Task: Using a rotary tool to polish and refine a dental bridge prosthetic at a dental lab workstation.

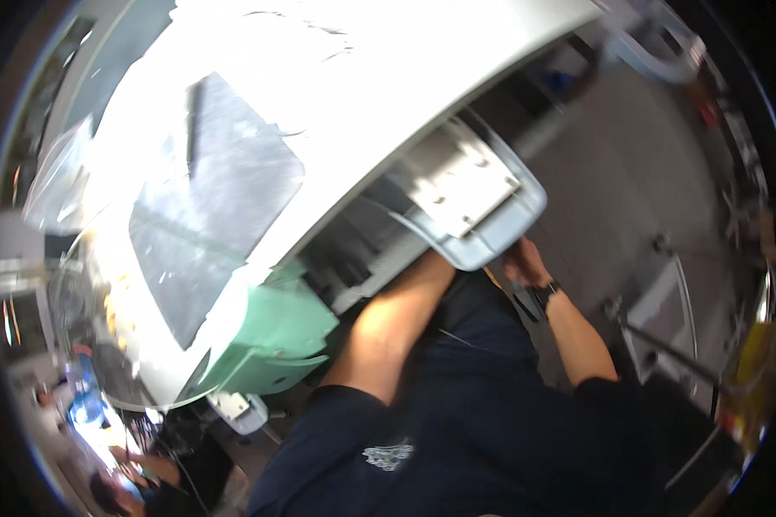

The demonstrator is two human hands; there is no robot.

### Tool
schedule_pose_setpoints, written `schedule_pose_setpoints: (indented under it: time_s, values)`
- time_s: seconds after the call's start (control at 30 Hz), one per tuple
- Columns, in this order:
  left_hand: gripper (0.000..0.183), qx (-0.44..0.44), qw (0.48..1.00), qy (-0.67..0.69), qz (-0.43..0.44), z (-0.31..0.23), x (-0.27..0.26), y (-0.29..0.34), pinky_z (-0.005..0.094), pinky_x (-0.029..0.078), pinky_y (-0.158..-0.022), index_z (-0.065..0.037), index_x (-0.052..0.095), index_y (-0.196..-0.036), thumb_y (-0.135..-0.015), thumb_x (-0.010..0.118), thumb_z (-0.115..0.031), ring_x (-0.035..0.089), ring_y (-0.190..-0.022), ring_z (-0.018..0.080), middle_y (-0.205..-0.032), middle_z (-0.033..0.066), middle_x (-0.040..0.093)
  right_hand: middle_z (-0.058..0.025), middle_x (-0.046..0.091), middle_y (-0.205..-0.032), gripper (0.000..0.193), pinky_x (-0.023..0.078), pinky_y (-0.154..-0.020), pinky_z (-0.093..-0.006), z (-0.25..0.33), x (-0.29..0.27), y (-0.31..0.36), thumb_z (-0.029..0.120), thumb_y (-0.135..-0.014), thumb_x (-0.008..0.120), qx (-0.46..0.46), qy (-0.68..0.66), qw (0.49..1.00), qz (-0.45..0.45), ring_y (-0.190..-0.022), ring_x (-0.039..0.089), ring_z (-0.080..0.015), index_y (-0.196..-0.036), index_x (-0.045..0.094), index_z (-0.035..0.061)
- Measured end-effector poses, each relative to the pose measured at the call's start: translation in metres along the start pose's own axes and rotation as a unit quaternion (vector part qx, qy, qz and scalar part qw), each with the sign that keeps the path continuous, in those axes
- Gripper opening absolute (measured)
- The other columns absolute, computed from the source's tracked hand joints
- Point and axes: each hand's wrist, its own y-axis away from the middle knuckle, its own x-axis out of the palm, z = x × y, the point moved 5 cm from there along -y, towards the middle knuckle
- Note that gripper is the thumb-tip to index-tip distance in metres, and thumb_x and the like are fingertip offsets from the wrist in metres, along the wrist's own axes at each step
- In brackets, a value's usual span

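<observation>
A light blue rounded tray point(530, 194) juts out from under the white tabletop point(388, 77), with a pale flat panel point(466, 177) carrying several round studs on it. My left forearm reaches under the tray's near edge, and the hand itself is hidden there. Just beyond the tray's right corner is my right hand point(524, 264), with a dark band point(545, 291) on its wrist. Its fingers are blurred and partly covered, so I cannot make out whether it holds anything.
A grey mat point(233, 181) lies on the tabletop, and a green holder point(272, 332) hangs at its near edge. Another person point(159, 474) works under a bright light at lower left. A metal-legged stand point(664, 345) is on the floor at right, near a yellow object point(757, 370).
</observation>
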Motion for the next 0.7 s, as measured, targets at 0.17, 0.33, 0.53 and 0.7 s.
schedule_pose_setpoints:
  time_s: [0.17,0.33,0.53,0.7]
  values:
    - [0.034,0.014,1.0,-0.014,-0.006,-0.005,0.023,0.007,0.0283,0.055,-0.081,-0.002,0.069,-0.116,-0.094,0.071,-0.029,0.066,-0.09,0.0138,-0.099,0.0061,0.071,-0.0023,0.051,-0.056,0.048,0.037,-0.041,-0.0312,-0.002,-0.011,-0.007,0.053,-0.103,0.044,-0.025,0.115,0.993,-0.012,-0.043,0.048,-0.0145,-0.11,0.061,0.0091]
    - [0.035,0.043,0.998,-0.034,-0.003,-0.013,0.037,0.015,0.0283,0.054,-0.08,-0.003,0.069,-0.117,-0.096,0.069,-0.031,0.066,-0.09,0.0133,-0.098,0.0066,0.072,-0.0033,0.052,-0.056,0.069,0.039,-0.047,-0.0314,-0.006,-0.035,-0.017,0.064,-0.101,0.041,-0.097,0.172,0.98,-0.005,-0.049,0.047,-0.0127,-0.081,0.065,0.0019]
    - [0.036,0.154,0.984,-0.082,0.039,-0.091,0.067,0.096,0.0283,0.053,-0.079,-0.004,0.069,-0.119,-0.098,0.067,-0.033,0.065,-0.089,0.0127,-0.097,0.0071,0.072,-0.0011,0.051,-0.059,0.047,0.038,-0.04,-0.0295,0.084,-0.124,-0.001,0.05,-0.104,0.038,-0.159,0.148,0.965,-0.149,-0.046,0.048,-0.012,-0.091,0.061,0.0109]
    - [0.024,0.384,0.89,-0.126,0.208,-0.183,0.098,0.265,0.0372,0.054,-0.087,0.001,0.067,-0.115,-0.095,0.065,-0.012,0.07,-0.1,0.0303,-0.106,0.0176,0.071,-0.001,0.057,-0.065,0.023,0.036,-0.035,-0.0241,0.255,-0.131,0.033,0.034,-0.104,0.051,-0.243,0.247,0.916,-0.203,-0.042,0.049,-0.0076,-0.105,0.061,0.0134]
